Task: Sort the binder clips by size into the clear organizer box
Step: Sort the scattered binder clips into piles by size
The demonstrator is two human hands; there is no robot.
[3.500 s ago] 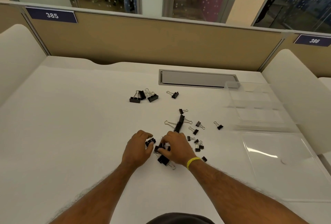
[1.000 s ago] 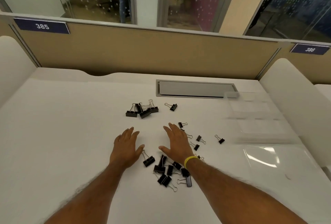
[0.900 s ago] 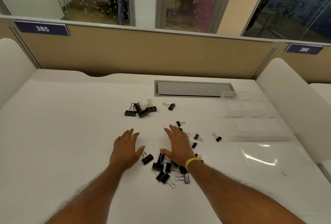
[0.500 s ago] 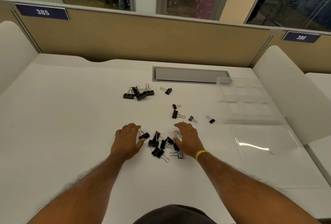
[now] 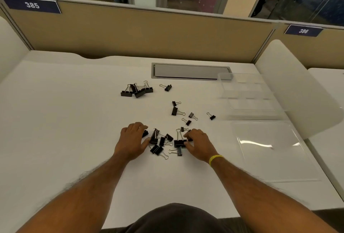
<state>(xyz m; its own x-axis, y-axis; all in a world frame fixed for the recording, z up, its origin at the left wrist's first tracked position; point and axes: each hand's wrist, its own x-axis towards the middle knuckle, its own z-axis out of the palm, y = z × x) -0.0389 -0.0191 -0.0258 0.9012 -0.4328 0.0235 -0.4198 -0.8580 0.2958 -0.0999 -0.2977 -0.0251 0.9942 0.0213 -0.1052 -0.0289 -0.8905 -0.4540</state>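
Black binder clips of mixed sizes lie on the white desk. A near pile sits between my hands. My left hand has its fingers curled over a small clip at the pile's left edge, with the thumb against the pile. My right hand pinches a large clip at the pile's right side. Loose small clips are scattered beyond my right hand. A far group of bigger clips lies further back. The clear organizer box stands at the right, with nothing I can see in its compartments.
The box's clear lid lies open flat on the desk in front of the box. A grey cable hatch is set into the desk behind. A tan partition closes the back, and white curved dividers stand on both sides.
Both hands, flat and further out a second ago, have drawn back to the near pile and curled. My right hand has taken hold of a large clip.
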